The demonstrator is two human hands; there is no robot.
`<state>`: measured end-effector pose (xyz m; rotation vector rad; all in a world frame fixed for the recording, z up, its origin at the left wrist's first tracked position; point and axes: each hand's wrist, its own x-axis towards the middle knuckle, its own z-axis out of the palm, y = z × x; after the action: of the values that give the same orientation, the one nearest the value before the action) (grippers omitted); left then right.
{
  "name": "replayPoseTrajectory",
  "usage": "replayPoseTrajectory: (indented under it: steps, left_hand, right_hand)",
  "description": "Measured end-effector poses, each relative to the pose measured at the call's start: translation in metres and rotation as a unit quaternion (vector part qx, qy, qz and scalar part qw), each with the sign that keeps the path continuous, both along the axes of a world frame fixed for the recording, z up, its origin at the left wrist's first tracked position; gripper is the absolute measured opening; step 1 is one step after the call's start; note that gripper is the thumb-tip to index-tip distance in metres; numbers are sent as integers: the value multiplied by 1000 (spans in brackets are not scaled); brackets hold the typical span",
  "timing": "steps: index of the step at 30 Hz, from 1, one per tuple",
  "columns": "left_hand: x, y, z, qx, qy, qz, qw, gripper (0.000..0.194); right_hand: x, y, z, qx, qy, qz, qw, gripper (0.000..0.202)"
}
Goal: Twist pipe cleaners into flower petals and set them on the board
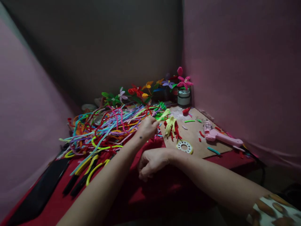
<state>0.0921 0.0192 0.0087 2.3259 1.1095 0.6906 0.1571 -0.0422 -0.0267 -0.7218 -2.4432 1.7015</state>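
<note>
My left hand (147, 128) is reaching over the table's middle, closed on a pale yellow pipe-cleaner petal (165, 114) that sticks out to the right from its fingers. Just right of it lies a small heap of similar yellow petals (170, 125), with red pipe-cleaner pieces (176, 133) against the heap. Nearer to me, at the front of the red cloth, my right hand (152, 161) hangs bent at the wrist with its fingers curled in. What those fingers hold, if anything, is hidden. A round white-and-yellow ring with holes (184, 147) lies beyond the right wrist.
A big tangle of coloured pipe cleaners (113, 122) covers the left. Yellow-and-black pliers (82, 172) and a dark flat object (39, 191) lie front left. A pink glue gun (221, 137) rests on the brown board (195, 133). Pipe-cleaner flowers (136, 90) and a grey pot (183, 98) stand behind.
</note>
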Motion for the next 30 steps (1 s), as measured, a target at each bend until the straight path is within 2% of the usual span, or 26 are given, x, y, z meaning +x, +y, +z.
replayPoseTrajectory:
  steps: [2,4,7,9,11,14,17,19,20,23,27,30]
  left_hand:
    - [11,-5,-6,20,8,-9,1000,37]
    - [8,-17,-4,49,10,-15,999,33]
    - [-21,-50,12,81,-1,-17,997,27]
    - [-57,-75,24,103,-19,15,994,23]
    - [-104,-96,29,168,-57,129,976,20]
    - [-187,-109,24,202,-30,369,907,21]
    - [-266,-105,7,112,74,528,839,27]
    - [-304,-100,-6,71,136,564,812,27]
    - [-317,-98,-11,65,154,545,822,29]
    - [-335,-93,-27,64,171,547,817,39]
    - [-337,-82,-44,75,242,553,794,47]
    - [-338,-75,-50,102,272,535,793,47]
  right_hand:
    - [0,-2,2,14,-9,7,1000,20]
    - [0,-5,4,33,-21,8,999,19]
    - [-1,-9,5,66,-51,-17,996,15]
    - [-2,-10,4,68,-51,-31,996,14]
    - [-3,-10,2,69,-51,-31,996,15]
    - [-5,-10,0,72,-61,-32,995,18]
    - [-7,-11,0,63,-58,-34,996,19]
    - [-8,-11,0,39,-52,-36,997,19]
    - [-8,-11,-1,27,-49,-38,998,19]
    - [-7,-9,-4,3,-43,-45,998,20]
    - [-7,-7,-10,-19,-31,-49,998,23]
    - [-7,-6,-11,-26,-29,-52,998,24]
